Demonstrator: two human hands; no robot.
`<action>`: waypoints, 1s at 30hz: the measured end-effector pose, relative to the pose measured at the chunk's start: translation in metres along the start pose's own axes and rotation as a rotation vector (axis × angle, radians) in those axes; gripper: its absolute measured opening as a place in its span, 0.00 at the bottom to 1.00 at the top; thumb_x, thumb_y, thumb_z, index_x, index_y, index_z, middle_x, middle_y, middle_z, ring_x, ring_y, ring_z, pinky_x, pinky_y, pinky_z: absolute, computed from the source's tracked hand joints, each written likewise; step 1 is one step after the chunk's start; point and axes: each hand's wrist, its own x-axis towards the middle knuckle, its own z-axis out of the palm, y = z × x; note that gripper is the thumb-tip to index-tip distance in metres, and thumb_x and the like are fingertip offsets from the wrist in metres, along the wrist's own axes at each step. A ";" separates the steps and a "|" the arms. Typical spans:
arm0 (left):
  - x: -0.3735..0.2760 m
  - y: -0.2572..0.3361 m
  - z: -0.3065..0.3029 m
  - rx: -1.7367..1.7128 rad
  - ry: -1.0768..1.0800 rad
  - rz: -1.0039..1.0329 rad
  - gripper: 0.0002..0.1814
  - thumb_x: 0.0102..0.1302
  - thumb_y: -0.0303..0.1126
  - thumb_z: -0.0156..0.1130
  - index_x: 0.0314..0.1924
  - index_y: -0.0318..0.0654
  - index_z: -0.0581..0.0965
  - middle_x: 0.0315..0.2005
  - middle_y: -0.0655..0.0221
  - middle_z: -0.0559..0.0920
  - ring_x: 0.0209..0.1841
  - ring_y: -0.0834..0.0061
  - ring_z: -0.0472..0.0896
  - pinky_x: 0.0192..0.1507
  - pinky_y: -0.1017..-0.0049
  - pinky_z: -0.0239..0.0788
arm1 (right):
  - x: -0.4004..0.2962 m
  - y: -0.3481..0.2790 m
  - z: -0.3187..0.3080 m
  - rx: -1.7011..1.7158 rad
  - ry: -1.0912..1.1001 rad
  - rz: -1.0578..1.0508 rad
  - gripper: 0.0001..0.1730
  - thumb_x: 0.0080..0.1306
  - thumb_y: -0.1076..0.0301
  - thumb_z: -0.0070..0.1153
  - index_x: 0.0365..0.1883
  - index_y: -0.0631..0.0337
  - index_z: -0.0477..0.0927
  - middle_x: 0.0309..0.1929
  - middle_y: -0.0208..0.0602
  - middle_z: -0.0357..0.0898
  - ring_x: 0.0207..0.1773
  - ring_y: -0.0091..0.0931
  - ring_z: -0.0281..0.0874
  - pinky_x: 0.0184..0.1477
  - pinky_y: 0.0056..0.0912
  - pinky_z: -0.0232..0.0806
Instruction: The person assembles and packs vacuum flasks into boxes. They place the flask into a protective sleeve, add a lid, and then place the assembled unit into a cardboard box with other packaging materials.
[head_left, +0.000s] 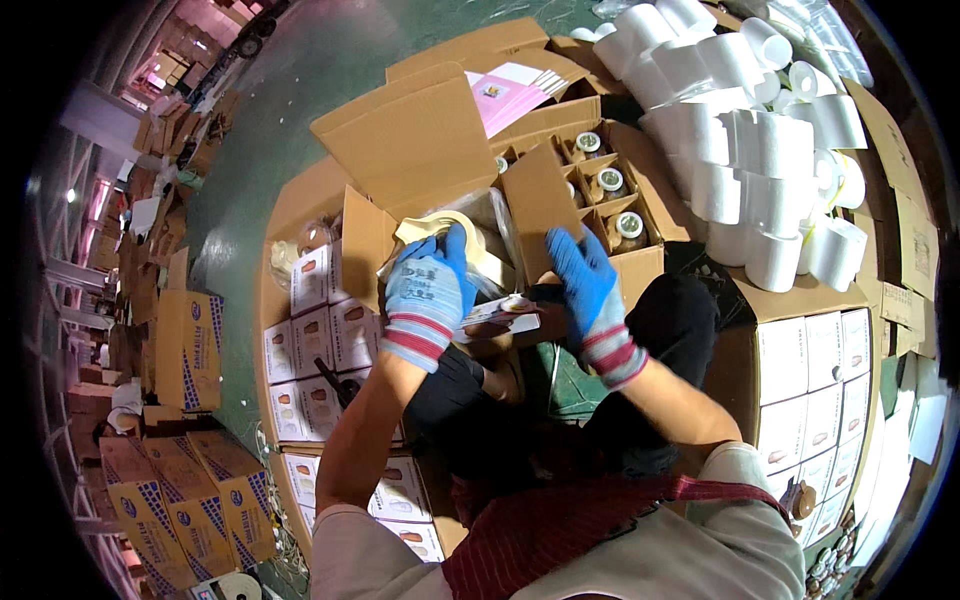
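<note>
My left hand (429, 289), in a blue-and-grey knit glove, has its fingers curled on a cream plastic part (442, 223). That part lies in an open cardboard carton (412, 142) lined with clear plastic film. My right hand (589, 289), gloved alike, is at the lower edge of the carton's right flap (536, 195); its grip on the flap is unclear. Below and between my hands is a colour-printed item (499, 309), partly hidden by the left glove. Just behind the flap stands a divided carton (637, 274) holding several glass jars with pale lids (628, 225).
White foam cylinders (742, 135) are heaped at upper right. Pink printed sheets (506, 97) lie beyond the carton. Small white printed boxes (315, 337) are stacked at left, others (814, 405) at right. Printed cartons (187, 517) stand on the green floor (247, 217). A person (124, 409) is at far left.
</note>
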 end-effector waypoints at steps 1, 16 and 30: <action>-0.002 -0.001 -0.004 -0.112 0.086 -0.020 0.31 0.55 0.40 0.74 0.59 0.42 0.76 0.42 0.51 0.85 0.45 0.47 0.83 0.49 0.52 0.76 | -0.014 0.000 0.002 -0.005 0.013 -0.039 0.34 0.75 0.57 0.63 0.70 0.70 0.68 0.51 0.35 0.80 0.44 0.20 0.78 0.46 0.23 0.73; 0.046 -0.037 -0.040 0.003 0.060 0.124 0.18 0.62 0.39 0.66 0.51 0.43 0.83 0.48 0.51 0.87 0.50 0.50 0.86 0.53 0.55 0.78 | 0.015 -0.019 0.071 -0.916 -0.306 -0.744 0.26 0.70 0.63 0.59 0.63 0.64 0.75 0.58 0.57 0.80 0.64 0.46 0.78 0.66 0.45 0.70; 0.093 -0.080 -0.049 0.034 -0.929 0.273 0.35 0.62 0.58 0.68 0.58 0.36 0.81 0.54 0.52 0.85 0.54 0.53 0.83 0.56 0.58 0.74 | 0.076 -0.037 0.117 -1.865 -0.866 -0.114 0.21 0.65 0.55 0.60 0.48 0.62 0.88 0.45 0.55 0.87 0.45 0.46 0.87 0.45 0.45 0.76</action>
